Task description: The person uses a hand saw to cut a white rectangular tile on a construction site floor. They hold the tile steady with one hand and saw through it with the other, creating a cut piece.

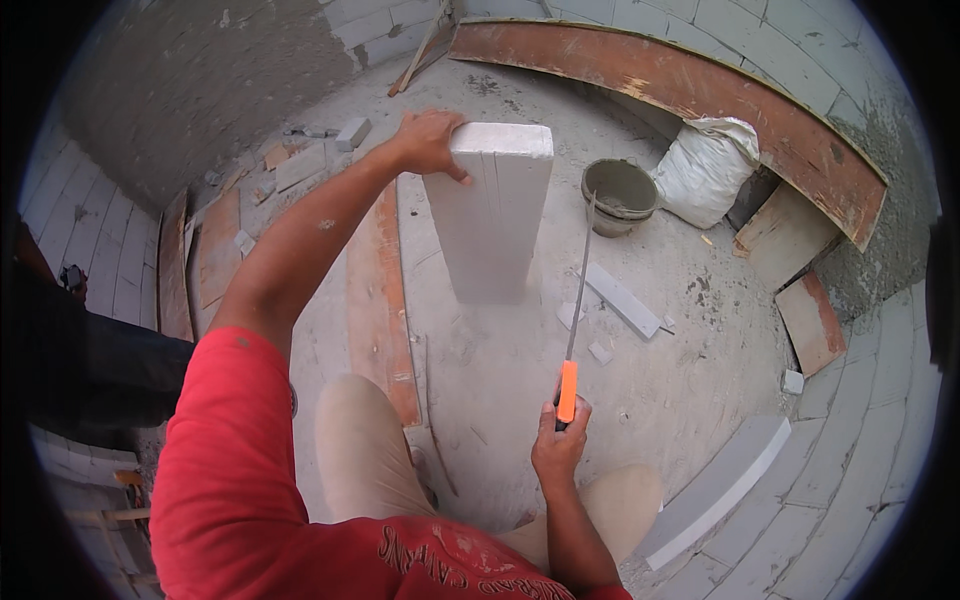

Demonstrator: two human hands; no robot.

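A light grey block [488,225] stands on end on the concrete floor in front of me, with several thin lines on its upper face. My left hand [432,145] grips its top left corner. My right hand [560,445], lower and to the right, is closed round the orange and black handle [567,390] of a hand saw. The long narrow blade [578,300] points forward, its tip appearing over a grey mortar bucket [618,180] beyond the block's right side.
A white sack [705,175] and a long stained board [640,70] lie at back right. A plank [380,320], offcuts [300,165] and narrow block pieces [620,300], [720,485] lie around me. A person in dark clothing [110,370] is at far left; block walls surround the space.
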